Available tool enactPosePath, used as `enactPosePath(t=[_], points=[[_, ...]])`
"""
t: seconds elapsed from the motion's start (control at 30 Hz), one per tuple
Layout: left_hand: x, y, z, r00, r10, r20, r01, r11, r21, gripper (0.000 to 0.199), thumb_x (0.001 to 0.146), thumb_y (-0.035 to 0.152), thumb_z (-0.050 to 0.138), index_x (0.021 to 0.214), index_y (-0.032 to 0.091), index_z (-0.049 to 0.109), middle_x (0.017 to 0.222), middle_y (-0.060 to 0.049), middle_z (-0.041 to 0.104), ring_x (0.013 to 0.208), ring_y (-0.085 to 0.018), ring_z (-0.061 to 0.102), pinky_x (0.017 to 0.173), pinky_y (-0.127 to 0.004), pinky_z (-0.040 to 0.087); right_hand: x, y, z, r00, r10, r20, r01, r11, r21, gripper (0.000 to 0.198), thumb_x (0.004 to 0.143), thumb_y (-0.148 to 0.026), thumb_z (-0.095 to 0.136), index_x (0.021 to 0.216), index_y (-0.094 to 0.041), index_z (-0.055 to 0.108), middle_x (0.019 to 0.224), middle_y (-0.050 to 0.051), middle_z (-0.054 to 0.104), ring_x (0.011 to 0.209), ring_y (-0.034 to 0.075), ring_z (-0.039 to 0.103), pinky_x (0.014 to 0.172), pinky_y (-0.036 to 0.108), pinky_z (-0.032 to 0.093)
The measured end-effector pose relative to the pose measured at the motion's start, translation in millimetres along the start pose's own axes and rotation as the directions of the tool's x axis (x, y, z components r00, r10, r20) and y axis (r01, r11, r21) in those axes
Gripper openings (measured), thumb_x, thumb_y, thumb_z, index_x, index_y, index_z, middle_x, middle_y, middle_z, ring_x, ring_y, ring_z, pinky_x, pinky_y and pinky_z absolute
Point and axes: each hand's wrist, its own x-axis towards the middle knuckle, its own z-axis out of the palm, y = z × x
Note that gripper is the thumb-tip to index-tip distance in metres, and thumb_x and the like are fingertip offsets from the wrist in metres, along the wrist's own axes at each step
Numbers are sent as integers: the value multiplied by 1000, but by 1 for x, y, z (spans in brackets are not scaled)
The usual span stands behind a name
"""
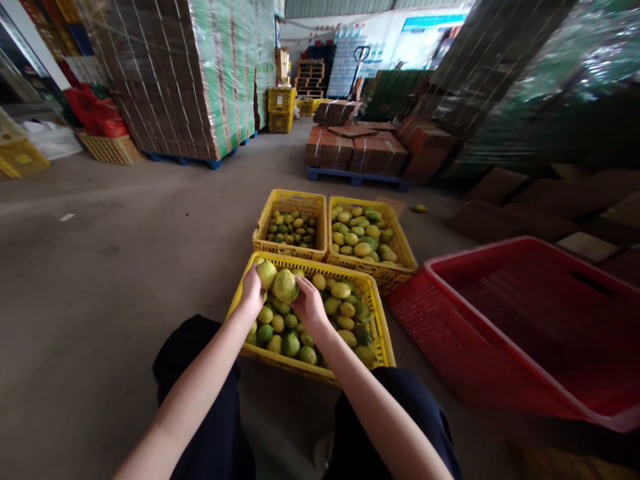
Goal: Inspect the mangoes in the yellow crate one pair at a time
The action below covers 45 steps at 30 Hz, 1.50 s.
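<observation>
My left hand (253,288) is closed round a yellow-green lemon (266,274), just above the near yellow crate (377,320). Right beside it, a larger, bumpy pale-green lemon (285,287) is gripped by the fingers of my right hand (309,303). Below both hands, the crate is filled with loose lemons (291,345), some yellow and some green. My hands and forearms hide part of this fruit.
Behind the near crate stand a crate of smaller fruit (290,251) and another crate of lemons (407,257). A big red crate (480,347) sits at the right. One fruit (419,209) lies on the floor. Farther back are flattened cartons (377,153) on a blue pallet (350,177) and wrapped stacks (200,80).
</observation>
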Motion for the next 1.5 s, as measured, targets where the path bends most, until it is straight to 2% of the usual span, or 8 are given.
enactPosePath(t=[0.2,0.53,0.73,0.83,0.97,1.17,1.33,1.5], points=[[-20,1,16,955,-297,3,297,955,-23,16,89,39,62,85,24,64,73,-4,69,78,-25,73,72,-37,62,17,2,-7,982,100,-162,-77,987,144,30,70,-53,69,84,-28,60,65,0,69,71,28,72,48,37,57],[-37,7,24,935,-355,14,356,934,-23,17,93,30,49,87,23,64,68,-7,67,73,-25,72,69,-38,61,16,-9,-9,978,133,-161,-80,949,304,41,72,-66,68,82,-27,60,66,1,70,60,23,69,49,36,57],[-32,8,16,964,-263,41,266,958,-103,12,91,35,59,86,24,63,74,-4,68,71,-21,70,70,-35,60,20,-13,-11,946,175,-272,-78,939,335,32,73,-55,74,84,-28,60,66,-2,67,62,21,66,51,32,56],[-33,9,18,948,-314,49,317,940,-125,17,95,30,52,85,23,64,75,-6,69,77,-22,72,75,-35,61,22,-11,-11,942,195,-272,-93,933,348,29,78,-54,69,82,-27,60,64,-1,67,60,21,65,50,33,55],[-40,11,22,920,-382,83,390,912,-124,28,98,27,42,87,21,67,75,-8,69,79,-24,73,75,-36,62,20,-11,-8,947,230,-223,-141,924,355,33,82,-58,64,81,-25,60,64,1,69,56,21,64,48,35,56],[-44,20,24,945,-315,88,326,931,-163,21,96,33,52,93,18,66,73,-5,68,63,-17,69,57,-27,61,8,-29,-7,984,169,-58,-134,913,386,39,84,-59,62,84,-20,66,73,6,73,51,16,61,41,26,50],[-49,32,23,927,-292,237,319,944,-86,29,100,38,48,105,20,70,79,-5,72,52,-12,65,41,-18,51,4,-47,-12,994,80,80,-107,888,448,37,84,-53,63,95,-18,69,63,4,68,46,14,55,38,23,48],[-52,46,25,904,-347,251,406,880,-246,30,99,28,44,107,16,70,72,-4,70,62,-13,70,57,-21,60,-2,-58,-14,983,4,183,-106,827,552,27,85,-39,57,97,-18,69,72,5,72,60,17,66,48,24,55]])
